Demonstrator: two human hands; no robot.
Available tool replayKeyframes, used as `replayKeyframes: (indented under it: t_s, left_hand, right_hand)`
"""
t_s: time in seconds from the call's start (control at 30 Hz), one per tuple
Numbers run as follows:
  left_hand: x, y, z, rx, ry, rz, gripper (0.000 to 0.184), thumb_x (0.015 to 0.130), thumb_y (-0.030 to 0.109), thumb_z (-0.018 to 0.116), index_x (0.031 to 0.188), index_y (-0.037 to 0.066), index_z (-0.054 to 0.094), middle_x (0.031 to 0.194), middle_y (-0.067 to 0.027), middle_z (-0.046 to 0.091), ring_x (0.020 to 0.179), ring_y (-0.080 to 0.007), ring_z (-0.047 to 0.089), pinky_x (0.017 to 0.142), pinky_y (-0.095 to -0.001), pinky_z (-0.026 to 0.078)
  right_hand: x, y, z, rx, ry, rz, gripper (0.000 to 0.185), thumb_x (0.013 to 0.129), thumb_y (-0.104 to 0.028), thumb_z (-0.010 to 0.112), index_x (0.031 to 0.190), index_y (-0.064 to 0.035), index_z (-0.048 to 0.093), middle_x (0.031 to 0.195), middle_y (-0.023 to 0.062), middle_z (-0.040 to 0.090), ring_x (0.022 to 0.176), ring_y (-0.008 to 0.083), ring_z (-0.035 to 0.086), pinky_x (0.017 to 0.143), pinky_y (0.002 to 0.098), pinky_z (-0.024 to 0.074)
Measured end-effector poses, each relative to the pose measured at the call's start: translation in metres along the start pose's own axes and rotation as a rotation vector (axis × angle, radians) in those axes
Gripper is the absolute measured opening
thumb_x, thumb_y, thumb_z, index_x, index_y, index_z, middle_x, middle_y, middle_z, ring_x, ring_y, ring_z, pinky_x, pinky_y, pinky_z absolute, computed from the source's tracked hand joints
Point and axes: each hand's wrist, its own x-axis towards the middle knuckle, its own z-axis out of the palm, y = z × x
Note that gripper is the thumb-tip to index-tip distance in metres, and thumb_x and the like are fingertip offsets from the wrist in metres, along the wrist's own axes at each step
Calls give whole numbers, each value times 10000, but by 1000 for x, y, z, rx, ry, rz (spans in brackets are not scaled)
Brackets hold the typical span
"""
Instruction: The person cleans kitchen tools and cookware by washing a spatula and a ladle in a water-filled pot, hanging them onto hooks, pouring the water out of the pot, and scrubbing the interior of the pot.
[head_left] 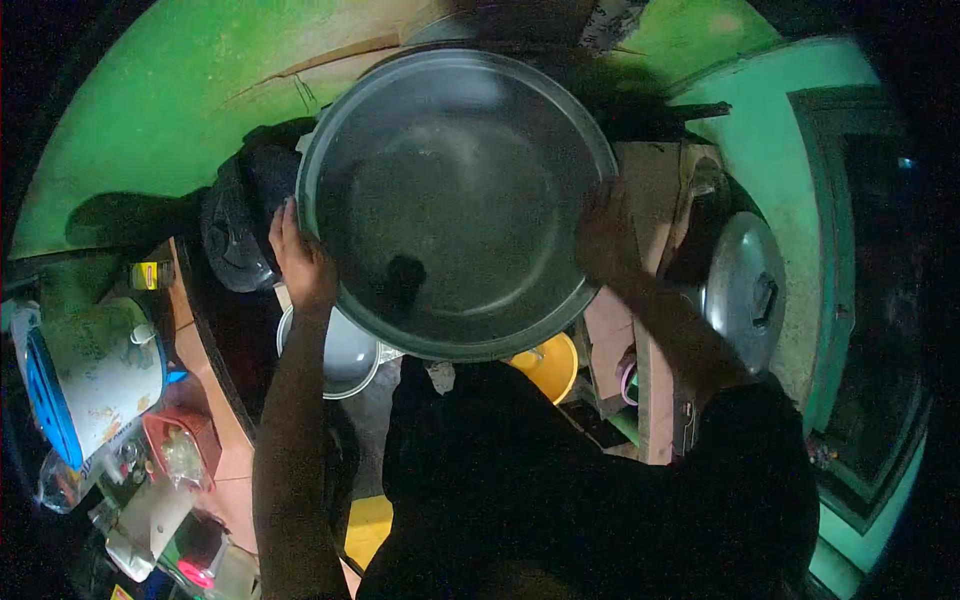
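Observation:
A large round grey basin (455, 230) is held up in front of me, its open inside facing my view. On its left edge, my left hand (305, 265) is closed around the rim, with the fingers on the outer side. My right hand (606, 235) grips the opposite edge; it lies in shadow and its fingers are hard to make out. Inside the basin I see only bare surface and a small dark shadow. Partly hidden below the basin are a pale grey bowl (345, 355) and a yellow bucket (553, 368).
A dark bag (235, 230) lies left of the basin. Further left stand a white container with a blue rim (105, 375) and a red basket (200, 440). To the right, a large metal lid (735, 300) leans near a doorway (870, 300). Green walls (200, 110) surround the space.

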Motion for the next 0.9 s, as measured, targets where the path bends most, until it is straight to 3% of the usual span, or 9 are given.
replayKeyframes:
  t_s: [0.03, 0.13, 0.23, 0.33, 0.43, 0.53, 0.63, 0.83, 0.9]
  left_hand:
    - [-1, -2, 2, -2, 6, -7, 446, 949, 93, 374, 1385, -1, 370, 1380, -274, 355, 1280, -426, 365, 1087, -458, 294]
    - [-1, -5, 2, -2, 6, -2, 441, 960, 114, 358, 1386, 0, 372, 1384, -274, 350, 1284, -426, 360, 1088, -460, 287]
    - [1, 4, -2, -6, -11, 6, 440, 959, 107, 355, 1385, 0, 375, 1385, -273, 351, 1287, -428, 355, 1090, -463, 281]
    - [1, 2, -1, 17, -27, -80, 453, 942, 99, 375, 1384, 0, 377, 1385, -269, 355, 1287, -428, 354, 1089, -465, 281]
    - [2, 8, -4, -15, -25, -78, 483, 906, 79, 397, 1384, 8, 384, 1386, -268, 358, 1292, -426, 348, 1093, -466, 274]
    - [0, -8, 0, 33, -25, 16, 517, 869, 56, 408, 1384, 13, 387, 1388, -270, 357, 1296, -425, 343, 1098, -463, 268]
    - [3, 8, -5, -14, -12, -11, 532, 845, 29, 410, 1376, 10, 394, 1354, -278, 380, 1275, -434, 359, 1090, -468, 282]
    - [4, 12, -4, -21, -21, -99, 558, 813, -30, 416, 1370, 3, 391, 1364, -276, 369, 1273, -425, 369, 1093, -462, 285]
    - [4, 11, -6, -22, -15, -61, 558, 814, -19, 419, 1371, 3, 389, 1370, -273, 365, 1276, -423, 366, 1096, -463, 280]
  right_hand:
    - [-13, -7, -29, -1, 4, 4, 516, 852, -232, 566, 1327, -45, 489, 1345, 240, 452, 1356, 353, 325, 1127, 588, 139]
    - [-36, -24, -104, 234, -398, -341, 297, 865, -250, 552, 1047, -24, 611, 1080, 203, 585, 1064, 327, 522, 935, 526, 370]
    - [-35, -51, -112, 474, -654, -784, 302, 886, -257, 529, 846, -4, 688, 858, 177, 668, 797, 305, 655, 758, 473, 529]
    - [-5, -126, -52, 564, -264, -1276, 292, 925, -246, 500, 915, -4, 663, 820, 183, 647, 765, 302, 650, 717, 417, 533]
    - [13, -141, -87, 1098, -835, -720, 283, 947, -238, 483, 1055, -14, 619, 1004, 201, 621, 915, 325, 624, 823, 454, 498]
    - [51, -155, -27, 845, 124, -1111, 350, 974, -288, 452, 1205, -47, 562, 1264, 185, 506, 1132, 340, 518, 976, 510, 382]
    - [107, -139, 28, 580, 146, -1046, 423, 970, -340, 459, 1306, -86, 490, 1384, 156, 417, 1273, 324, 404, 1063, 540, 271]
    - [147, -195, 71, 477, 168, -232, 603, 954, -427, 449, 1454, -128, 292, 1530, 151, 187, 1392, 316, 233, 1116, 574, 137]
    - [151, -203, 60, 328, 107, -527, 662, 945, -448, 459, 1480, -120, 248, 1554, 159, 137, 1411, 326, 197, 1123, 584, 115]
